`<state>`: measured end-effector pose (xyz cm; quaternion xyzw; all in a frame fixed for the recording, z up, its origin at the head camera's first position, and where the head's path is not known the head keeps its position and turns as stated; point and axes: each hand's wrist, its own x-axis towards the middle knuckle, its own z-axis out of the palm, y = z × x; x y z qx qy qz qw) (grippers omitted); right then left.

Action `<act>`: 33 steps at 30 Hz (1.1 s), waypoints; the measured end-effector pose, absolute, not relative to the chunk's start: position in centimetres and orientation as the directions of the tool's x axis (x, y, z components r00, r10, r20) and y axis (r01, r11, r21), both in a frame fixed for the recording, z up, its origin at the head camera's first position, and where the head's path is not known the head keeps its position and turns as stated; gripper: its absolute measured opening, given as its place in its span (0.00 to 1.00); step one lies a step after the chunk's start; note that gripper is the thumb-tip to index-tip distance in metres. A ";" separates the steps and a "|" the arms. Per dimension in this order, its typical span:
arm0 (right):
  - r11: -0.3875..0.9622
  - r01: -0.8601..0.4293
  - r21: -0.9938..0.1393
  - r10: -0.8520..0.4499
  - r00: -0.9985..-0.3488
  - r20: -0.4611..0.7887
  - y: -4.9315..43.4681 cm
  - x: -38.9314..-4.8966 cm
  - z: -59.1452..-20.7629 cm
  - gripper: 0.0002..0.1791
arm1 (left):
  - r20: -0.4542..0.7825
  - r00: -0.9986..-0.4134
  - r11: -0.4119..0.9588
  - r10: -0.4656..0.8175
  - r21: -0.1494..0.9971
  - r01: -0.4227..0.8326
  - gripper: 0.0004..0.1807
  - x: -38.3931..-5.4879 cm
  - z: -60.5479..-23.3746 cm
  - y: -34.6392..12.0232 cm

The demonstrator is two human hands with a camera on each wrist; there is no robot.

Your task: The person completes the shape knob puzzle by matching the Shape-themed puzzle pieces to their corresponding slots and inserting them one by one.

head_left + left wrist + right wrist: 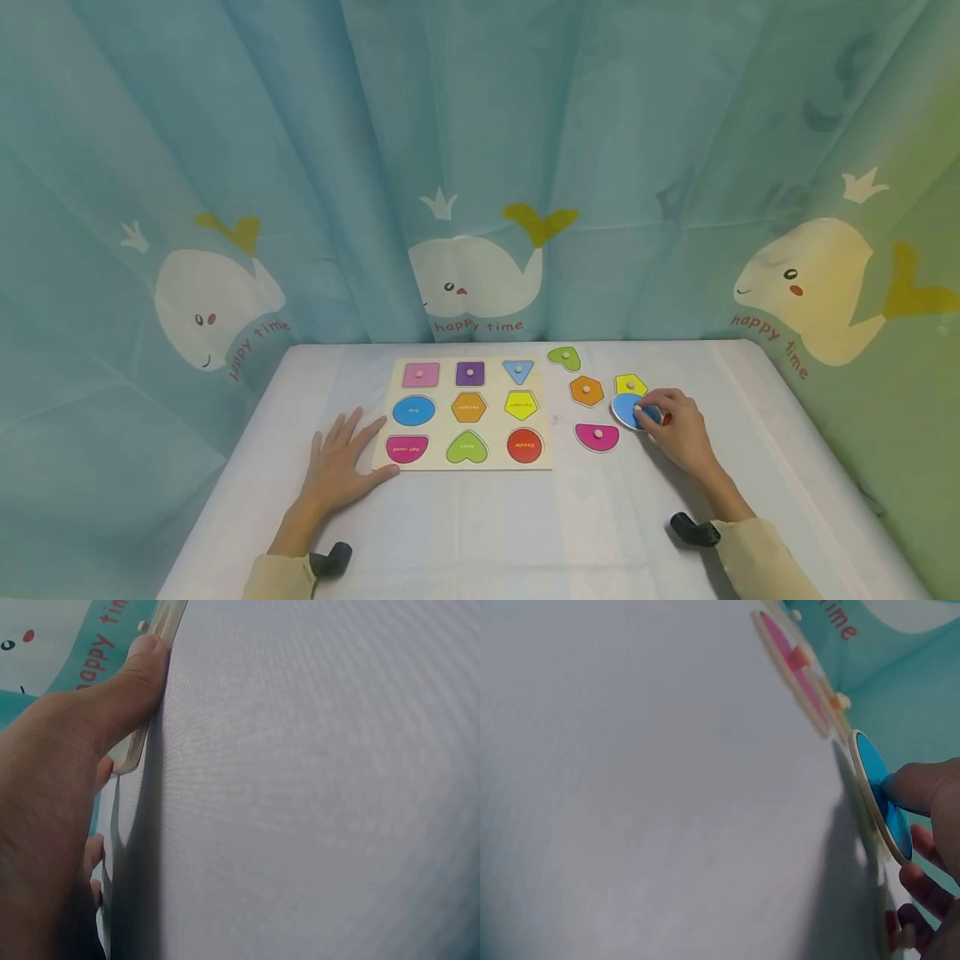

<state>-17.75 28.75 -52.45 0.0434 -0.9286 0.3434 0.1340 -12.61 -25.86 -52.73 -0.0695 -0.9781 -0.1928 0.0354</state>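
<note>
One of your hands, the right hand, pinches the blue oval piece by its small knob. You hold that piece raised off the counter, with a shadow beneath it in the right wrist view. Your left hand lies with its fingers spread beside the puzzle board, the thumb touching the near left corner and the index fingertip at the left edge.

Just beyond your oval lies the yellow pentagon piece, and a red piece shows only in part by your right fingers. Between your right hand and the board you have the magenta half-round piece, the orange hexagon piece and, farthest off, the green heart piece.

On your board, the far row carries a pink piece, a purple square and a light blue triangle, all knobbed; six flat coloured shapes fill the two nearer rows. Behind everything hangs a blue-green curtain printed with whales.
</note>
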 end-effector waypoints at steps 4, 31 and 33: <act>0.752 -0.174 -0.636 0.022 -0.957 0.288 28.0 -18.0 -51.7 0.09 | 0.102 -0.986 0.913 0.130 0.376 0.159 0.48 -12.7 -53.1 -26.0; 0.631 -0.273 -0.726 -0.056 -0.950 0.308 20.4 -21.8 -49.4 0.09 | 0.109 -0.985 0.915 0.132 0.370 0.164 0.49 -13.1 -53.8 -26.3; 0.632 -0.263 -0.729 -0.063 -0.955 0.290 19.8 -22.0 -49.4 0.09 | 0.110 -0.985 0.915 0.132 0.367 0.164 0.49 -13.1 -53.9 -26.3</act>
